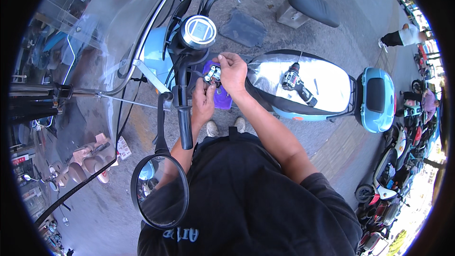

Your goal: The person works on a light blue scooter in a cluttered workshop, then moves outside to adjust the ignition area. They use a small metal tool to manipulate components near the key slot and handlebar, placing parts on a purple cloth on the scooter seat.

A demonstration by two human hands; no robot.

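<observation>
Apparently midway through a fitting or adjusting step, with 2 bare hands brought together around 1 small metal part (213, 73). Held out above a purple plastic sheet (223, 100), between the handlebar (181, 80) and the silver-topped seat (334, 87) of a light-blue scooter (157, 50). Pinching the near, lower side with the left hand (203, 102), thumb and fingers drawn close on the part. Bent in from the right with the right hand (233, 72), thumb and forefinger narrowed at the upper edge; cannot tell whether gripping the part itself or something thin beside it.

Probably calls next for a steady left hold and a small, careful turn or push from the right fingertips, without dropping any loose bits. For any screwing, near to hand: a cordless drill (293, 78), lying on the seat.

Looks compact and blocky, mostly shiny silver with darker patches, partly covered by fingers. Too small to make out holes or screws; impossible to tell whether attached or loose.
</observation>
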